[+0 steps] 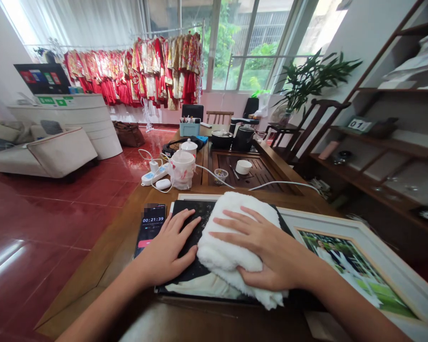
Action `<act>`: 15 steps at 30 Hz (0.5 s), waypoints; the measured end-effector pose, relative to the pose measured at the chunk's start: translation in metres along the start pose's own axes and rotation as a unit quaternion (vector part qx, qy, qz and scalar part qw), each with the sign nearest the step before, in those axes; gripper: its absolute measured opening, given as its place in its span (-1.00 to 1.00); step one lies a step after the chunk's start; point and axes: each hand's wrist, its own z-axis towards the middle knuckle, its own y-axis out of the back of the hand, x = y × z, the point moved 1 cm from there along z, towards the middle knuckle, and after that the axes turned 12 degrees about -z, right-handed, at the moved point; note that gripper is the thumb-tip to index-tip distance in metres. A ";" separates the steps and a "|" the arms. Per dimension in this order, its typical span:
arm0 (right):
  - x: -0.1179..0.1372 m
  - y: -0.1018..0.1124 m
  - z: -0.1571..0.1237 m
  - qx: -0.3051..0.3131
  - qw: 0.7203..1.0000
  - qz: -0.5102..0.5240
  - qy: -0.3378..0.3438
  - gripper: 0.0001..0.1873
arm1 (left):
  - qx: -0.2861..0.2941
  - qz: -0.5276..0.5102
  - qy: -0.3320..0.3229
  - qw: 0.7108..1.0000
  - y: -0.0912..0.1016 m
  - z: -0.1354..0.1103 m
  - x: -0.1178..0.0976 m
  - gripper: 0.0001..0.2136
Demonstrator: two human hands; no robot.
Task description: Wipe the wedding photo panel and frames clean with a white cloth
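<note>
One white towel (231, 237), two picture frames, one phone (150, 228) are seen | left hand (167, 249) is laid flat, open, on dark frame (196, 223) | right hand (264, 251) is pressed open on towel, nothing gripped.

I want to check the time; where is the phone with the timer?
The phone lies on the wooden table, just left of the left hand.

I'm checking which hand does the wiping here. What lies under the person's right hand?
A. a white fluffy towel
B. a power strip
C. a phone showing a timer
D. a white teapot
A. The right hand lies flat on the white towel, pressing it onto the dark picture frame, while the left hand rests on the frame beside the phone.
</note>
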 end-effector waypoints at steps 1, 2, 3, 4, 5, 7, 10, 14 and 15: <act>-0.004 -0.001 -0.001 -0.004 1.000 -0.005 -0.007 -0.20 | 0.001 0.001 0.000 1.000 0.000 -0.001 0.000 -0.48; -0.007 -0.001 -0.002 -0.008 1.000 -0.010 -0.015 -0.20 | 0.000 0.001 0.000 1.000 0.000 -0.002 0.000 -0.48; -0.010 -0.001 -0.002 -0.012 1.000 -0.014 -0.023 -0.21 | -0.001 0.001 0.000 1.000 0.000 -0.002 0.000 -0.48; -0.013 -0.002 -0.003 -0.016 0.999 -0.018 -0.029 -0.21 | -0.003 0.000 0.000 1.000 0.000 -0.003 0.000 -0.48; -0.015 -0.002 -0.004 -0.018 0.999 -0.021 -0.034 -0.21 | -0.003 -0.001 0.000 1.000 0.000 -0.003 0.000 -0.48; -0.016 -0.001 -0.004 -0.017 0.999 -0.023 -0.038 -0.20 | -0.003 0.000 0.001 1.000 0.000 -0.004 0.000 -0.48; -0.008 0.001 -0.002 -0.003 1.000 -0.012 -0.022 -0.18 | 0.002 0.003 0.004 1.000 0.000 -0.003 0.000 -0.48; 0.009 0.004 0.002 0.023 1.000 0.008 0.011 -0.16 | 0.006 0.001 0.007 1.000 0.001 0.001 -0.001 -0.48; 0.011 0.005 0.003 0.028 0.999 0.011 0.017 -0.15 | 0.005 0.000 0.007 1.000 0.001 0.001 -0.002 -0.48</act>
